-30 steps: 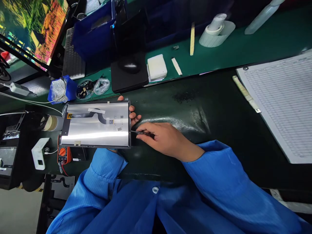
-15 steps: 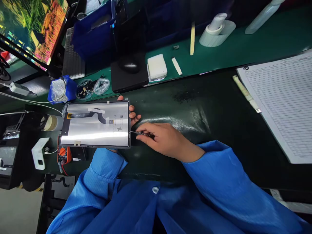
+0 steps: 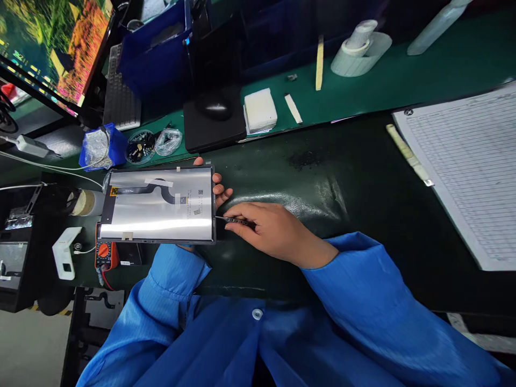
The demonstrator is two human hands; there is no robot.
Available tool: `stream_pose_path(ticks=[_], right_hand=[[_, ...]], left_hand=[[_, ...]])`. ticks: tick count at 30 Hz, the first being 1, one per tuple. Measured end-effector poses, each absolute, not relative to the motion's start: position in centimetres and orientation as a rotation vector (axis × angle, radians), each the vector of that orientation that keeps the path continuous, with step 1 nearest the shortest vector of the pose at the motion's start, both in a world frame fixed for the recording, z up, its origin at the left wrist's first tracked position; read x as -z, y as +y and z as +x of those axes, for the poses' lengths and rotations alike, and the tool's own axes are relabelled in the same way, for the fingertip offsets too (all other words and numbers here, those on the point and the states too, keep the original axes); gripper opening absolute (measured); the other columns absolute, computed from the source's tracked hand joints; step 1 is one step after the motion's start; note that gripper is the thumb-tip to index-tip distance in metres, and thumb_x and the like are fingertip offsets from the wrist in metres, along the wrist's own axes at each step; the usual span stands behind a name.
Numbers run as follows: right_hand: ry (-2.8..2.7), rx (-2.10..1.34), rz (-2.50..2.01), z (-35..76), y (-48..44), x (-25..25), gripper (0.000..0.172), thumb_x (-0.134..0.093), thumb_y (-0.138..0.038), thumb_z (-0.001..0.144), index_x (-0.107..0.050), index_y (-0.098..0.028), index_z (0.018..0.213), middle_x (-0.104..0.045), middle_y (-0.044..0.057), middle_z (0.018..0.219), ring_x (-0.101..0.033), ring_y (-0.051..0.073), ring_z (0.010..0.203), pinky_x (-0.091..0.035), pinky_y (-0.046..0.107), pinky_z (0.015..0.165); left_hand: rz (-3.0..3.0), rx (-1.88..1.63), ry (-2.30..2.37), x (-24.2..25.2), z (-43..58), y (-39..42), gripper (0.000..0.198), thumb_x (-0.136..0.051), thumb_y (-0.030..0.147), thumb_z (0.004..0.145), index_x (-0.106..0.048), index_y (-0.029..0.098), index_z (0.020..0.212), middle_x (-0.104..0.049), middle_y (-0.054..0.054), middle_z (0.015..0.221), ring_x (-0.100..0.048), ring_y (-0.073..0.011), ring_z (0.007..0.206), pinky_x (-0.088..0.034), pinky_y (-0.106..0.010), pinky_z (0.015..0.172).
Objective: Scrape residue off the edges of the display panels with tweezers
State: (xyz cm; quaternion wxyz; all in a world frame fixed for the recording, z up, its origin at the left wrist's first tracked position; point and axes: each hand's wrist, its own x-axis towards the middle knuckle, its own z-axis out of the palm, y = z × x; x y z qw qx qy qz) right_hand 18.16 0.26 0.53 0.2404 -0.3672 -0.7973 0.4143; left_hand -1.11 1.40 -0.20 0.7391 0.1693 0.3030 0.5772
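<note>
A flat silver panel (image 3: 157,212) with a black flex cable and bits of tape on its back is held level above the dark bench. My left hand (image 3: 220,189) lies under it, fingertips curling over its far and right edges, so it grips the panel. My right hand (image 3: 274,232) pinches thin metal tweezers (image 3: 229,219), whose tip touches the panel's right edge. Both sleeves are blue.
A black pad with a mouse (image 3: 215,110) and a white block (image 3: 260,110) lie behind the panel. Small blue bin (image 3: 99,146), multimeter (image 3: 105,253) and tape roll (image 3: 85,203) sit at left. A lined paper sheet (image 3: 471,161) covers the right. A monitor (image 3: 52,48) stands at far left.
</note>
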Motion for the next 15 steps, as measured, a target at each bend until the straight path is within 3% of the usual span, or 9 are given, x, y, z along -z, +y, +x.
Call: stream_pose_path(ticks=[3,8,12,15], right_hand=[[-2.214,-1.063,-0.926,18.19,0.38,-0.17,0.017,-0.057,-0.027,0.096,-0.072,-0.022,0.101,-0.075,0.003,0.094,-0.069,0.018,0.085,-0.051,0.029,0.073],[-2.251,-1.076,-0.936,18.28,0.43,-0.12,0.023,-0.051,-0.027,0.098,-0.073,-0.023,0.102,-0.076,0.002,0.09,-0.07,0.018,0.08,-0.05,0.03,0.069],[-2.195,-1.179,-1.026,18.13,0.29,-0.58,0.022,-0.062,-0.027,0.093,-0.066,-0.022,0.114,-0.075,0.001,0.086,-0.069,0.017,0.075,-0.047,0.027,0.062],[-2.19,-1.15,-1.012,18.02,0.24,-0.5,0.015,-0.065,-0.027,0.091,-0.069,-0.021,0.104,-0.075,0.001,0.088,-0.069,0.017,0.078,-0.049,0.028,0.066]], left_hand=[[0.356,-1.267,0.711,0.19,-1.11,1.48,0.048,-0.03,0.054,0.098,-0.049,0.033,0.137,-0.058,-0.005,0.094,-0.058,-0.0149,0.073,-0.05,-0.045,0.094],[0.334,-1.251,0.777,-0.04,-0.99,1.56,0.051,-0.032,0.056,0.096,-0.046,0.034,0.141,-0.058,-0.005,0.093,-0.057,-0.0149,0.07,-0.049,-0.046,0.097],[0.337,-1.271,0.787,0.1,-1.0,1.56,0.052,-0.031,0.057,0.096,-0.046,0.036,0.141,-0.058,-0.005,0.095,-0.057,-0.0144,0.07,-0.048,-0.046,0.097],[0.346,-1.27,0.776,0.24,-1.1,1.59,0.05,-0.03,0.054,0.098,-0.046,0.036,0.142,-0.058,-0.004,0.094,-0.057,-0.0142,0.07,-0.049,-0.045,0.095]])
